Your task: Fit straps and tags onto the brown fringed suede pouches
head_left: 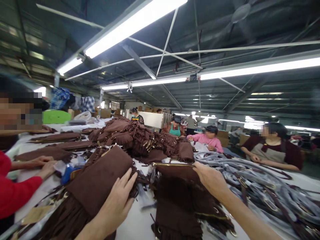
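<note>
My left hand [118, 198] lies with its fingers stretched out against a dark brown fringed bag [102, 180], whose long fringe hangs toward the lower left. Pinched at its top right corner by my right hand [210, 178], a second brown bag [175, 196] shows a gold zip along its upper edge. That bag's front is in shadow, and fringe shows at its bottom. My right fingertips are partly hidden behind the edge. Between the two bags, clear plastic wrapping [146, 196] sits on the white table [132, 223].
A large heap of brown fringed bags [125, 133] rises ahead. To the right spread many plastic-wrapped straps [240, 180] with metal clips. A person in a red sleeve [22, 186] works close on the left. Several other people stand or sit around, one in a pink top [210, 141].
</note>
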Available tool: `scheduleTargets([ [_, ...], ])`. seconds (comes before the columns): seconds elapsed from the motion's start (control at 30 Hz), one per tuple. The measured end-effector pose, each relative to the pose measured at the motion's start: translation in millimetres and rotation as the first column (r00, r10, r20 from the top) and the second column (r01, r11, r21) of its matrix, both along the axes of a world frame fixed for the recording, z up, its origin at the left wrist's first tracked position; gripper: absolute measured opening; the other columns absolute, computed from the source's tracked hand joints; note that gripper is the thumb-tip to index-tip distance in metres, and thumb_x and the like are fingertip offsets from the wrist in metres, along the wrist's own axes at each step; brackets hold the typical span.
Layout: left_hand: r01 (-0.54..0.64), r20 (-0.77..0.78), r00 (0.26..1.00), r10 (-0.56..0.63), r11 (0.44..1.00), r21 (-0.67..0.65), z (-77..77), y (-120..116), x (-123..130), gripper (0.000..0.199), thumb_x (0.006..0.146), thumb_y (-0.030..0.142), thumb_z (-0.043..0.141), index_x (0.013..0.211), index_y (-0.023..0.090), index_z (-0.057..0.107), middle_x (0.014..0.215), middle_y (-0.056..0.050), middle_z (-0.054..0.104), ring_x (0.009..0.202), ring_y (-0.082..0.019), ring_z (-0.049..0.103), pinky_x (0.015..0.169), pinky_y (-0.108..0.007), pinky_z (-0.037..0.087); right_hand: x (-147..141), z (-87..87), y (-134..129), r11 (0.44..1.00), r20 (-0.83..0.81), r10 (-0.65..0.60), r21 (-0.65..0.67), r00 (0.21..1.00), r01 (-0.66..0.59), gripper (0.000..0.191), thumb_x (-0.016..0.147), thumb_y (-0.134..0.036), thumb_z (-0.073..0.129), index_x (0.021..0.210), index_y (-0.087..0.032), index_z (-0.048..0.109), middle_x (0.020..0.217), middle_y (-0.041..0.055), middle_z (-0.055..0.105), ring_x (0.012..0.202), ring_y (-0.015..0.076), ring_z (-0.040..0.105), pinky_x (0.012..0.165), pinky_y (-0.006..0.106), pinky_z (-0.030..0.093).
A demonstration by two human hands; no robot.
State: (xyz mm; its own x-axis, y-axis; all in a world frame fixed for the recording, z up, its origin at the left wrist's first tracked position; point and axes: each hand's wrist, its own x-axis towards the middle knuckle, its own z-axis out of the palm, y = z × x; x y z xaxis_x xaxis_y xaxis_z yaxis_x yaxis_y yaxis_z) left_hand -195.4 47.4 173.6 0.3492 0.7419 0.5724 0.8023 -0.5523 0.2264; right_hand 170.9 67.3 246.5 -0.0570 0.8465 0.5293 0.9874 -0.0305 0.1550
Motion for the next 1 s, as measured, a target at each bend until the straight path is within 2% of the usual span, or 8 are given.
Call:
scheduleTargets([
  [0.1, 0.042, 0.150, 0.988, -0.045, 0.999, 0.022, 21.3, -13, 19, 0.083, 0.076, 0.012, 0.055, 0.150, 0.022, 0.019, 0.159, -0.012, 0.015, 0.144, -0.030, 0.020, 0.115, -0.054, 0.024, -9, 1.7, -30, 0.983, -0.065, 0.167, 0.094, 0.984, -0.161, 0.023, 0.097, -0.028, 0.039, 0.097, -0.023, 0.061, 0.092, 0.0076, 0.074, 0.082, 0.0235, 0.071, 0.064, 0.030, 0.050],
  [0.27, 0.137, 0.337, 0.935, -0.113, 0.990, -0.047, 31.9, -49, 7, 0.067, 0.079, 0.014, 0.053, 0.143, 0.022, 0.036, 0.134, -0.010, 0.053, 0.124, -0.026, 0.049, 0.108, -0.043, 0.039, -23, -47.1, -66, 0.791, -0.138, 0.550, 0.402, 0.824, -0.461, 0.030, 0.096, -0.031, 0.038, 0.110, -0.021, 0.063, 0.108, 0.0093, 0.073, 0.097, 0.0225, 0.070, 0.086, 0.035, 0.055],
  [0.37, 0.288, 0.299, 0.930, -0.212, 0.927, -0.239, 29.1, -70, -10, 0.056, 0.075, 0.013, 0.057, 0.130, 0.025, 0.053, 0.114, -0.003, 0.064, 0.106, -0.021, 0.058, 0.096, -0.032, 0.045, -33, -61.5, -68, 0.736, -0.173, 0.617, 0.472, 0.768, -0.485, 0.030, 0.096, -0.031, 0.041, 0.113, -0.019, 0.063, 0.110, 0.0091, 0.072, 0.100, 0.0223, 0.069, 0.093, 0.036, 0.054],
  [0.5, 0.248, 0.174, 0.961, -0.213, 0.946, -0.209, 38.5, -73, -16, 0.022, 0.081, 0.013, 0.049, 0.096, 0.019, 0.064, 0.091, -0.002, 0.066, 0.088, -0.018, 0.061, 0.080, -0.027, 0.046, -53, -31.3, -51, 0.722, -0.186, 0.636, 0.486, 0.749, -0.493, 0.034, 0.098, -0.034, 0.037, 0.110, -0.017, 0.064, 0.107, 0.0110, 0.072, 0.099, 0.0230, 0.068, 0.092, 0.038, 0.054],
  [0.7, 0.042, 0.086, 0.995, -0.050, 0.994, 0.097, 81.2, -71, -19, 0.037, 0.082, 0.008, 0.036, 0.109, 0.021, 0.058, 0.101, -0.005, 0.059, 0.091, -0.018, 0.060, 0.082, -0.027, 0.047, -57, 18.1, -41, 0.592, -0.076, 0.675, 0.649, 0.734, -0.478, 0.030, 0.097, -0.031, 0.039, 0.115, -0.022, 0.062, 0.118, 0.0094, 0.068, 0.114, 0.0230, 0.060, 0.106, 0.044, 0.042],
  [0.8, -0.012, -0.046, 0.999, 0.011, 1.000, -0.009, 58.7, -84, -20, 0.040, 0.080, 0.006, 0.038, 0.110, 0.021, 0.058, 0.102, -0.005, 0.062, 0.093, -0.020, 0.062, 0.083, -0.029, 0.048, -43, -17.7, -47, 0.675, -0.010, 0.608, 0.533, 0.794, -0.510, 0.030, 0.095, -0.026, 0.042, 0.113, -0.023, 0.065, 0.122, 0.0091, 0.066, 0.120, 0.0253, 0.054, 0.109, 0.049, 0.035],
  [0.9, -0.053, -0.193, 0.981, 0.011, 0.976, -0.213, 0.6, -93, -15, 0.038, 0.082, 0.006, 0.039, 0.110, 0.020, 0.060, 0.097, -0.007, 0.067, 0.095, -0.022, 0.064, 0.083, -0.031, 0.050, -43, -84.8, -64, 0.824, -0.090, 0.505, 0.347, 0.858, -0.448, 0.030, 0.091, -0.025, 0.044, 0.109, -0.021, 0.068, 0.122, 0.0130, 0.064, 0.118, 0.0303, 0.053, 0.102, 0.052, 0.039],
  [1.0, -0.082, -0.267, 0.964, -0.013, 0.936, -0.343, -53.7, -97, -7, 0.046, 0.083, 0.004, 0.039, 0.123, 0.019, 0.056, 0.104, -0.009, 0.069, 0.097, -0.023, 0.066, 0.083, -0.031, 0.051, -71, -138.3, -97, 0.885, -0.375, 0.463, 0.157, 0.803, -0.438, 0.029, 0.092, -0.027, 0.041, 0.097, -0.021, 0.068, 0.107, 0.0139, 0.067, 0.101, 0.0281, 0.060, 0.089, 0.045, 0.047],
])
